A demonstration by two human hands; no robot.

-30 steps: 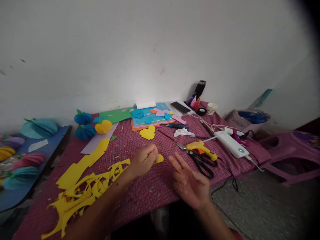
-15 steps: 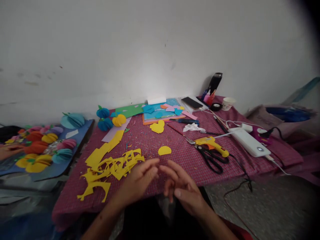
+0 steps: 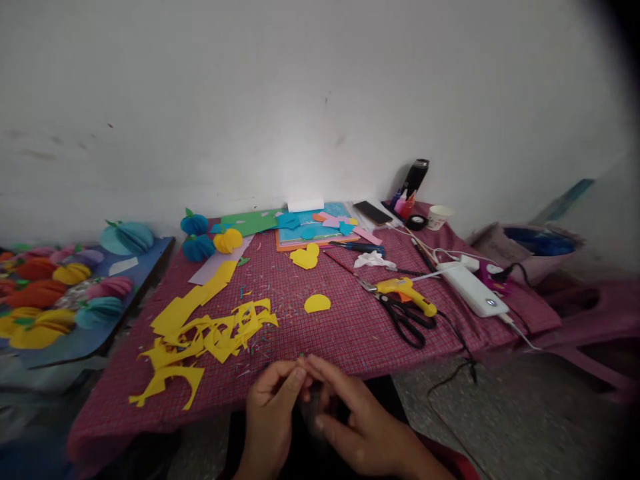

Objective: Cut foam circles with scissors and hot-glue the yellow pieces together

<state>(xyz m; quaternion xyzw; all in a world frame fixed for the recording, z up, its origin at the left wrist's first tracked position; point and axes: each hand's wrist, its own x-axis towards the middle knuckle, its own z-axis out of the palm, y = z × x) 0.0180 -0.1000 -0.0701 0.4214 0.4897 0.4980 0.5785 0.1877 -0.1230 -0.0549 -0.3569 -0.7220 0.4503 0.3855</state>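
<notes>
My left hand is at the table's front edge with thumb and forefinger pressed together. A tiny green speck shows at its fingertips; I cannot make out what the pinch holds. Touching those fingertips from the right is my right hand, its forefinger stretched out and its thumb apart, with nothing visible in it. Just beyond the hands lies a yellow paper piece, round with one flat side. Further back is a cluster of yellow paper discs. To the left spread yellow paper offcuts.
Scissors lie partly under a yellow glue gun. Right of them is a white power bank with cables. Blue paper pumpkins stand at back left. More paper pumpkins cover the blue board. A paper cup stands back right.
My hands have come closer to me and together at the fingertips. The left thumb and forefinger have closed. The view has shifted slightly; the things on the table lie as before.
</notes>
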